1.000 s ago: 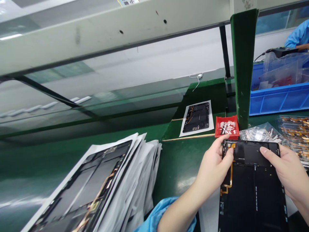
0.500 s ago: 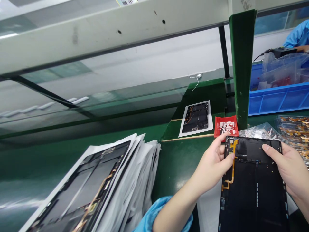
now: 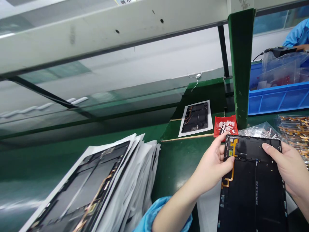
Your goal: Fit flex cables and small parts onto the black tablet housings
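Note:
Between my two hands is a black tablet housing (image 3: 246, 190), its inner side facing me and its far end tilted up. My left hand (image 3: 214, 161) grips the upper left edge, the thumb pressing beside an orange flex cable (image 3: 233, 172). On the upper right edge my right hand (image 3: 291, 164) is closed, its thumb lying on the inner face. The fingers beneath the housing are mostly hidden. Under it lies a white sheet (image 3: 209, 209). Just beyond the housing's far end stands a red tray (image 3: 217, 124) holding small white pieces.
To the left rises a stack of housings between white sheets (image 3: 145, 180). Another housing (image 3: 196, 117) lies on white paper farther back. A green post (image 3: 241, 67) stands before a blue bin (image 3: 280, 98) of plastic bags. Flex cables in clear trays (image 3: 294, 132) are at the right. A co-worker's blue sleeve (image 3: 299, 33) shows behind.
My left thumb has shifted slightly down along the orange cable, uncovering a small yellow-green patch. Both hands still hold the housing in nearly the same place.

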Demonstrator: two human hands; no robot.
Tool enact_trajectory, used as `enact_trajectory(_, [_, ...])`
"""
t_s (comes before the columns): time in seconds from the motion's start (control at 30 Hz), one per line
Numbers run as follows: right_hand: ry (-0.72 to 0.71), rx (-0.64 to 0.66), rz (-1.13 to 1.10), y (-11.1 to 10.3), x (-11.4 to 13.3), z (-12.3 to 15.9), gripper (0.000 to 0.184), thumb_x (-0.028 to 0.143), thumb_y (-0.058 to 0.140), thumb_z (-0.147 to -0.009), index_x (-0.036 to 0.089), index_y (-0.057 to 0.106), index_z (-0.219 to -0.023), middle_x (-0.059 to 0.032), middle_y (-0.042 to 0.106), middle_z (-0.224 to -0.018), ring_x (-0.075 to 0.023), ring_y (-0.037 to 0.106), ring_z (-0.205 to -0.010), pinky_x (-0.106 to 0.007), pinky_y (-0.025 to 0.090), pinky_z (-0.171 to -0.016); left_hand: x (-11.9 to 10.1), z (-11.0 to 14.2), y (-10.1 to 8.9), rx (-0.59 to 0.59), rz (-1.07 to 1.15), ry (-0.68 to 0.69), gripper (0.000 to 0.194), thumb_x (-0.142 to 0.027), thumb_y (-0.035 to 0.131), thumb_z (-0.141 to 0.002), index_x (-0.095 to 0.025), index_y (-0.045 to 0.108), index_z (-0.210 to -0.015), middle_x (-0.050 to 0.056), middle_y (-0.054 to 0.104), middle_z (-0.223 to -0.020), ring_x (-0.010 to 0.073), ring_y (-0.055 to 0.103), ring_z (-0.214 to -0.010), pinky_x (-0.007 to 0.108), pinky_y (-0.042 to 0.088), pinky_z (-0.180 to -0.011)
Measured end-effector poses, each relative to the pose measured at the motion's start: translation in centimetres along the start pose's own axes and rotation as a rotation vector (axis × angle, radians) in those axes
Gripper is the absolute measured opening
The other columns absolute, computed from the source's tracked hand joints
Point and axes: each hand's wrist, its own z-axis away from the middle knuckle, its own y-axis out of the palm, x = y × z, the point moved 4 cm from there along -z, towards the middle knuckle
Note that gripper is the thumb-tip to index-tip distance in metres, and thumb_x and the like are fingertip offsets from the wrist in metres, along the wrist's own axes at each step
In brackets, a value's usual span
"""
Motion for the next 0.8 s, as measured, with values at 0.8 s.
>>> enact_trajectory(0.8, [0.015,-0.032,-0.012,-0.12,0.17,-0.01,0.049,0.048,0.086,-0.070,0.022,0.076,-0.111,-0.0074,0.080,-0.100,-0.0330,0.076,-0.090,-0.039,0.063,-0.071,-0.01,-0.01,-0.47,0.079,0.083,0.005,0.080,-0.013,0.071,-0.083,-0.026,0.034,-0.153,0.008,0.070,-0.114,0.0214,0.068,-0.104,0.035,0.054,-0.091])
